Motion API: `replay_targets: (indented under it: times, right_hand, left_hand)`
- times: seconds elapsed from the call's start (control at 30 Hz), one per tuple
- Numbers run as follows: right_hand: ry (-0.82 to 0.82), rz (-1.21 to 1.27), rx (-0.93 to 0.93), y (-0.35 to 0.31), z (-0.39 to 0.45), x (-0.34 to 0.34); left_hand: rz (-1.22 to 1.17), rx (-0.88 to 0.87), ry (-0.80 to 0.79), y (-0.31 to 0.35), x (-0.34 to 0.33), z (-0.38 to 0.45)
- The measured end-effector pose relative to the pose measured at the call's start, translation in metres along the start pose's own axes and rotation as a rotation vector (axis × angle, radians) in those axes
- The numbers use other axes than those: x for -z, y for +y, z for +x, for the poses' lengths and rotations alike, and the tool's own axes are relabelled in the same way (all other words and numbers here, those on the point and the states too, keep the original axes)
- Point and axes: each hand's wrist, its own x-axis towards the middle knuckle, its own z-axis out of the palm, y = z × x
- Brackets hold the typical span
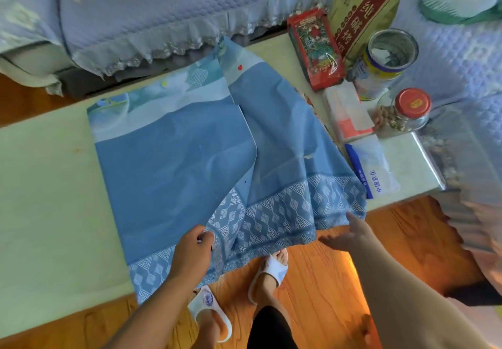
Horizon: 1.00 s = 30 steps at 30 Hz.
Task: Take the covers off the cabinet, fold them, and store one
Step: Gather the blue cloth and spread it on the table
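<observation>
A blue cover [173, 164] with a white patterned border lies on the pale cabinet top [46, 185], partly folded, its right half lapping over the left. My left hand [193, 253] pinches the near border edge of the folded layer. My right hand [347, 236] is spread with straight fingers just under the cover's near right corner, touching or almost touching the hem. The near edge of the cover hangs over the cabinet's front.
At the cabinet's right end stand a red packet [315, 47], a gold box [364, 9], an open tin [385, 63], a red-lidded glass jar [407, 112], a tissue pack [347, 109] and a blue-and-white bag [375, 169]. Quilted blue sofa covers [163, 3] lie behind. My slippered feet stand on the wooden floor [326, 280].
</observation>
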Motion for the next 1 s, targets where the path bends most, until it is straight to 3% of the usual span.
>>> replay_targets:
  times: [0.13, 0.3, 0.43, 0.5, 0.73, 0.9, 1.0]
  right_hand:
    - [-0.004, 0.147, 0.016, -0.001, 0.026, 0.006]
    - [-0.071, 0.116, 0.088, 0.012, 0.005, 0.003]
    - [-0.086, 0.117, 0.255, 0.015, -0.008, -0.007]
    - [-0.043, 0.075, 0.340, 0.017, -0.008, -0.004]
    - [-0.164, 0.217, 0.404, 0.019, 0.001, 0.013]
    - [-0.231, 0.299, 0.399, 0.012, 0.005, 0.020]
    - [-0.294, 0.226, 0.425, 0.004, -0.003, 0.009]
  left_hand:
    - [-0.055, -0.002, 0.024, 0.001, 0.006, -0.001]
    - [-0.128, -0.069, 0.084, -0.004, 0.018, -0.008]
    - [-0.301, -0.236, 0.402, 0.007, 0.039, -0.027]
    - [-0.429, -0.266, 0.479, 0.006, 0.055, -0.031]
    - [-0.372, -0.233, 0.329, -0.018, 0.076, -0.028]
    - [-0.390, -0.195, 0.317, -0.023, 0.076, -0.028]
    - [-0.403, -0.160, 0.333, -0.019, 0.068, -0.026]
